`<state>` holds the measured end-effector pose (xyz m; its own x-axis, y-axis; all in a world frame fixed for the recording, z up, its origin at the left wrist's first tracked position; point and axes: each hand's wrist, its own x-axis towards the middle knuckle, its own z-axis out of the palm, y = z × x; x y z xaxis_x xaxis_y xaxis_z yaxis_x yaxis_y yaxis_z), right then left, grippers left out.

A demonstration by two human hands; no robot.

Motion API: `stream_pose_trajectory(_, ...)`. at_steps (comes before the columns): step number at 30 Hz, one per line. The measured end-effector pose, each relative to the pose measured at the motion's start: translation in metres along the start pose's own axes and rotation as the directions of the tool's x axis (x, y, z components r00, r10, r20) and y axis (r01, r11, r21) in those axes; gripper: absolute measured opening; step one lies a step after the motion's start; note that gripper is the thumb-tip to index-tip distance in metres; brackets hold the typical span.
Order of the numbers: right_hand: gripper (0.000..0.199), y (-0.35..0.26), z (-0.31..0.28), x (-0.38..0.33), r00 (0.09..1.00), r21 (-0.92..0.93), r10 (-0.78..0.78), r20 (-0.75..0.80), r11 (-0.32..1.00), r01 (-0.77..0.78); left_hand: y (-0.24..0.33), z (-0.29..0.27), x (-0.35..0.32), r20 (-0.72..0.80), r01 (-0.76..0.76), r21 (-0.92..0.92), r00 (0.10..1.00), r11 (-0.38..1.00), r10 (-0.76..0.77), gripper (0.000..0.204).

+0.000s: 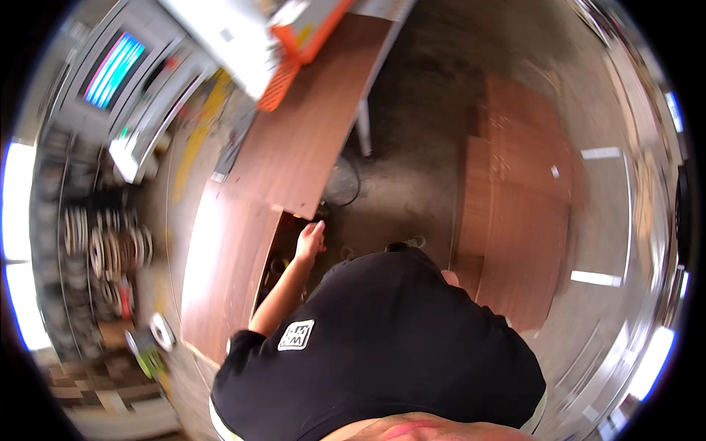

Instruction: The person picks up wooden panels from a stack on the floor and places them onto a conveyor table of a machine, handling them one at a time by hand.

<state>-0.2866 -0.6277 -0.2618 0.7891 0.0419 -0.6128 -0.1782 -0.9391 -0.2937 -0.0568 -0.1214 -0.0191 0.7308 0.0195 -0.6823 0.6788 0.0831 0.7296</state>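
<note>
My left hand (312,239) hangs just below the near corner of a brown wood-grain panel (316,125), apart from it. Its fingers are loosely curled and I see nothing in them. A second wood-grain panel (220,272) stretches along my left side, with a dark gap between it and my forearm. Only a small patch of my right hand (450,278) shows past my dark shirt, beside a stack of brown panels (515,220); its fingers are hidden.
An orange-edged machine (312,33) stands at the far end of the panel, above a table leg (364,128). At the left are a machine with a lit screen (114,70) and shelves holding rolls of edging strip (118,253). White lines (596,278) mark the floor at right.
</note>
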Motion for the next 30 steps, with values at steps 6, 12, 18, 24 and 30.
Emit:
stream_pose_trajectory(6,0.027,-0.023,-0.136,-0.009,0.865,0.932,0.471,0.172,0.206,-0.297,-0.041,0.067,0.033,0.183,-0.024,0.439,0.981,0.898,-0.063,0.034)
stream_pose_trajectory(12,0.026,0.025,-0.165,0.006,0.930,0.837,0.357,-0.082,0.531,-0.130,-0.002,0.190,0.061,0.346,-0.184,0.610,0.937,0.771,-0.050,0.031)
stream_pose_trajectory(18,0.028,0.075,-0.164,-0.025,0.808,0.994,0.581,0.100,-0.022,-0.107,0.036,0.300,0.115,0.451,-0.136,0.594,0.873,0.793,-0.188,0.030)
stream_pose_trajectory(24,0.028,0.085,-0.121,-0.058,0.690,0.942,0.667,0.282,-0.330,-0.065,0.056,0.420,0.182,0.522,-0.271,0.726,0.815,0.632,-0.251,0.025)
stream_pose_trajectory(30,0.027,0.036,-0.007,-0.071,0.536,0.921,0.754,0.379,-0.251,-0.297,0.055,0.576,0.271,0.514,-0.177,0.805,0.686,0.567,-0.515,0.018)
